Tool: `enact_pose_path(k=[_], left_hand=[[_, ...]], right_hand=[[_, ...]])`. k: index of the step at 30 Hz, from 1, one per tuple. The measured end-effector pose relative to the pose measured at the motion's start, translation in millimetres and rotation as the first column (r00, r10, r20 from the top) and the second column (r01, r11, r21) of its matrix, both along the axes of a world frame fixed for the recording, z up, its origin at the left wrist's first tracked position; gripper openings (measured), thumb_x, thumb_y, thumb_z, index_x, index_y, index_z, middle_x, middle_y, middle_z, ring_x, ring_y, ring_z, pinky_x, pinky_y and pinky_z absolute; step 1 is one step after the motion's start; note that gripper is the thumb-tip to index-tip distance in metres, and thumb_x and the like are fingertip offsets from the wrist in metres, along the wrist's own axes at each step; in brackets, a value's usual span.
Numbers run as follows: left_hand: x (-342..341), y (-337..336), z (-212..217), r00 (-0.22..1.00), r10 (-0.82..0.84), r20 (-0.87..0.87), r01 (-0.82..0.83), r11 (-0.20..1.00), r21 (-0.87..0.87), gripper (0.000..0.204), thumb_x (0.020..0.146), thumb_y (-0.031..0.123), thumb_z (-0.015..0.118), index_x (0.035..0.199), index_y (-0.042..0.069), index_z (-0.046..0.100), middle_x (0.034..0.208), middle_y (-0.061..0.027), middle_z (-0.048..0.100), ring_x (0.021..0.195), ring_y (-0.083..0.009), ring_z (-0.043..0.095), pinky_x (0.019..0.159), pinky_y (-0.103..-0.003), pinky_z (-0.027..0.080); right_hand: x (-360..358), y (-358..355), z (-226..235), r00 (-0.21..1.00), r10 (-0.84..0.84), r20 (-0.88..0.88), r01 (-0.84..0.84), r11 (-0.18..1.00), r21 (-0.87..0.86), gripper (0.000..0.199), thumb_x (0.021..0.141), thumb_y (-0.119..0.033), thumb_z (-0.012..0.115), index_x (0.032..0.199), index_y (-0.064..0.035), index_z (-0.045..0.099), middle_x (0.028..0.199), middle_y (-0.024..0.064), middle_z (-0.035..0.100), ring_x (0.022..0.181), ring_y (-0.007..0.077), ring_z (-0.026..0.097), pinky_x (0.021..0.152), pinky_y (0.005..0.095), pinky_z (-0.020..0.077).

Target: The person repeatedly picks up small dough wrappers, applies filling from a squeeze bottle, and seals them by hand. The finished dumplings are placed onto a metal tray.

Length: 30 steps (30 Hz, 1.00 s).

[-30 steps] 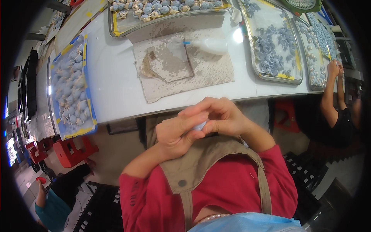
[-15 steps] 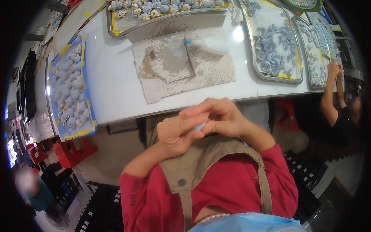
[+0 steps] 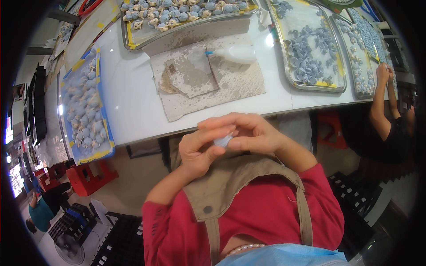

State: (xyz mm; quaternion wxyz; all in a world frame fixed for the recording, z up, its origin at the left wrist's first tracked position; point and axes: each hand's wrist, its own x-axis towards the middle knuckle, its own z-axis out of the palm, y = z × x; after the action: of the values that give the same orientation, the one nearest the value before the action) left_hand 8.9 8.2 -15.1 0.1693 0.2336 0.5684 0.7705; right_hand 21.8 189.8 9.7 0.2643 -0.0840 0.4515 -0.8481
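Observation:
Both my hands meet just below the white table's front edge (image 3: 146,133), over my tan apron. My left hand (image 3: 198,150) and my right hand (image 3: 248,133) pinch one small pale blue-white piece (image 3: 223,141) between their fingertips; most of it is hidden by the fingers. On the table beyond lies a stained grey mat (image 3: 208,80) with a smaller square of card on it and a white squeeze bottle (image 3: 235,53) with a blue tip lying on its side.
Metal trays of several small blue pieces stand at the left (image 3: 84,106), the back (image 3: 186,13) and the right (image 3: 310,48). A person in dark clothes (image 3: 386,115) works at the right end. Red stools and black crates sit on the floor at the left.
My hands stay together at the same spot, fingers shifting slightly on the small piece. A person at the lower left has moved along the floor.

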Motion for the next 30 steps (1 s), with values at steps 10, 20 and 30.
enact_pose_path(k=[10,20,30], left_hand=[[-5.5,-26.7,10.8,0.998,0.029,-0.048,-0.039,0.976,-0.214,0.027,0.076,0.005,0.066,0.102,0.000,0.063,0.100,-0.0117,0.065,0.090,-0.0173,0.063,0.077,-0.027,0.049],[-107.5,-207.8,12.4,0.252,0.338,-0.907,-0.946,-0.112,-0.305,0.021,0.077,0.006,0.065,0.099,0.004,0.064,0.093,-0.0100,0.066,0.083,-0.0211,0.062,0.074,-0.032,0.048],[-281.5,-59.8,-2.9,0.453,-0.087,-0.887,-0.845,0.276,-0.459,0.024,0.077,0.013,0.061,0.100,0.009,0.061,0.091,-0.0113,0.063,0.085,-0.0273,0.060,0.075,-0.036,0.047]], right_hand=[[-0.4,-22.3,-10.7,0.999,-0.052,0.016,0.052,0.999,0.006,0.041,0.083,-0.002,0.052,0.123,0.0016,0.047,0.131,0.0141,0.045,0.116,0.0205,0.046,0.098,0.0339,0.0367],[-28.9,10.3,-25.6,0.645,-0.458,-0.612,0.746,0.550,0.375,0.020,0.083,0.002,0.053,0.102,0.0044,0.058,0.103,0.0128,0.062,0.099,0.0172,0.056,0.089,0.0272,0.0404],[-43.5,13.5,-43.9,0.481,-0.505,-0.716,0.874,0.342,0.345,0.013,0.085,0.001,0.054,0.096,0.0040,0.060,0.088,0.0085,0.063,0.084,0.0131,0.057,0.078,0.0230,0.0434]])
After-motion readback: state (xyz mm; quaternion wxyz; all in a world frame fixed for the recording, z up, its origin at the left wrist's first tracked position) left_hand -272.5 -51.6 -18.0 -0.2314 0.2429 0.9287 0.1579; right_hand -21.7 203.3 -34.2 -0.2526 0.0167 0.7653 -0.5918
